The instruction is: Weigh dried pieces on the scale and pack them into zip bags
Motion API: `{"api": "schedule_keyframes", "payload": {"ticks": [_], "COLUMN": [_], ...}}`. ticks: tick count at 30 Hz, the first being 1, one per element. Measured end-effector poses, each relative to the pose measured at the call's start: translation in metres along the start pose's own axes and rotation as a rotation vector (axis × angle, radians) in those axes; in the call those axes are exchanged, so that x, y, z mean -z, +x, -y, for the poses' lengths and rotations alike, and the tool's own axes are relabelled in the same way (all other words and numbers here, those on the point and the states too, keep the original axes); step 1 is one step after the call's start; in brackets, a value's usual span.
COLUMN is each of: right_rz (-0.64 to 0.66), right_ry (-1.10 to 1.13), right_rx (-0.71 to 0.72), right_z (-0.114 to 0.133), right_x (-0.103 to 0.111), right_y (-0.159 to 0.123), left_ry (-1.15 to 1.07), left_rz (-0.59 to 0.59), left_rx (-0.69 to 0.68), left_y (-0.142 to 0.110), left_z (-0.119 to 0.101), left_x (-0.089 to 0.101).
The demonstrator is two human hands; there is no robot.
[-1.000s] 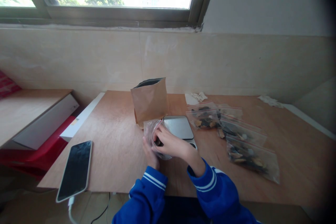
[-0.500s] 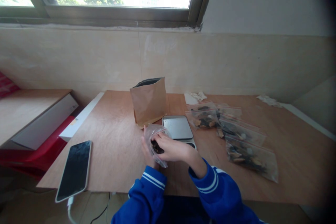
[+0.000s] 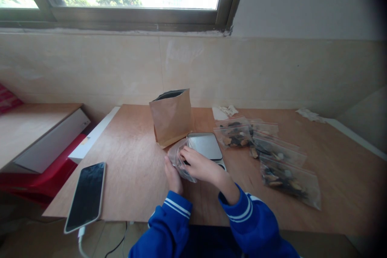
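Observation:
A clear zip-lock bag (image 3: 178, 154) is held tilted over the table, just in front of the kraft paper bag. My left hand (image 3: 173, 176) supports it from the left and below, some fingers hidden behind the plastic. My right hand (image 3: 199, 164) has its fingers curled at the bag's right side, closed on the plastic. Something dark shows beneath those fingers, too covered to make out. Behind my right hand lies a small digital scale (image 3: 207, 146) with a bare metal plate. The brown kraft bag (image 3: 172, 119) stands upright with its top open.
Several filled zip-lock bags (image 3: 290, 179) with dark and tan dried pieces lie on the right. A phone (image 3: 85, 197) with a white charging cable (image 3: 80, 242) rests at the left edge. Crumpled tissue (image 3: 229, 110) lies by the wall. A red stool (image 3: 57, 175) is beside the table.
The zip-lock bag has tipped and moved slightly right and up. My left hand is lower and more visible; the dark pieces seen in the bag opening are now mostly covered.

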State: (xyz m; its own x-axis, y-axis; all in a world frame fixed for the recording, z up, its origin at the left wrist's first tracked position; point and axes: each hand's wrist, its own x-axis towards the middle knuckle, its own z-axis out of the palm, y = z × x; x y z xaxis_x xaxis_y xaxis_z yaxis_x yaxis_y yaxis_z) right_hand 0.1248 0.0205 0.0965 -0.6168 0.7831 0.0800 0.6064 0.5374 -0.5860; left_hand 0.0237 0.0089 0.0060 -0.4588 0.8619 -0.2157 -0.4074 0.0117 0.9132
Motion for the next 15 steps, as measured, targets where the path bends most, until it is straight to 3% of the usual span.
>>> {"api": "schedule_keyframes", "payload": {"ticks": [7,11,15], "right_rz": [-0.132,-0.106,-0.071], "right_ry": [0.051,0.062,0.012], "right_rx": [-0.004,0.002,0.005], "right_z": [-0.006,-0.010,-0.013], "right_x": [0.004,0.004,0.001], "right_y": [0.004,0.003,0.002], "left_ry": [-0.351,-0.378,-0.355], "left_rz": [0.176,0.254,0.275], "left_rx": [0.073,0.113,0.044], "left_y": [0.001,-0.002,-0.004], "left_z": [0.004,0.003,0.000], "left_x": [-0.006,-0.007,-0.007]}}
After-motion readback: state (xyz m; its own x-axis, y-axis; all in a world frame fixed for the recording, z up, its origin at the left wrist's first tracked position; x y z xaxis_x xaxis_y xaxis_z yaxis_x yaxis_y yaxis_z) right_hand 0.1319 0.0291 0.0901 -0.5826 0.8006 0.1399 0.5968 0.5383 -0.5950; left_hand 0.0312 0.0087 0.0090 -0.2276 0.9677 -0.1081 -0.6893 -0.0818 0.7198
